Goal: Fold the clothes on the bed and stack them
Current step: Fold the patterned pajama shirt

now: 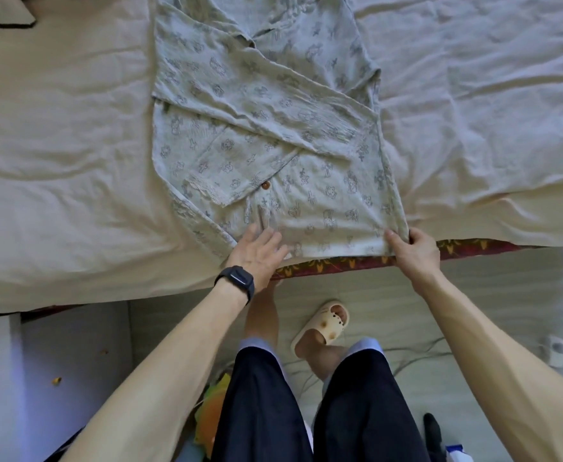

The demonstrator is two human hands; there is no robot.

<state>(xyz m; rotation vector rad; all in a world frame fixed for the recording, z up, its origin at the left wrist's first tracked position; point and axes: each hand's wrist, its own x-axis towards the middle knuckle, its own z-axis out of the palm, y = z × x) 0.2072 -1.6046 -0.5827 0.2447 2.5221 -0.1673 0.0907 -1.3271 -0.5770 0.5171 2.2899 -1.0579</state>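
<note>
The shirt (267,128) lies spread beyond both hands, its hem pinched by the right hand (410,250) and pressed flat by the left hand's (257,255) straight fingers.

A home bedroom, bed (73,161) with rumpled beige sheet, slipper (323,323) on pale floor (440,311)

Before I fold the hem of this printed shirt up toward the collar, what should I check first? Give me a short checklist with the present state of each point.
1. Right hand pinches the hem corner of the shirt: ok.
2. Left hand holds the hem: not ok; it lies flat on it with straight fingers.
3. Sleeves folded over the body: ok.
4. Brown button fastened: cannot tell.
5. Stack to receive the shirt: cannot tell; none in view.
</note>
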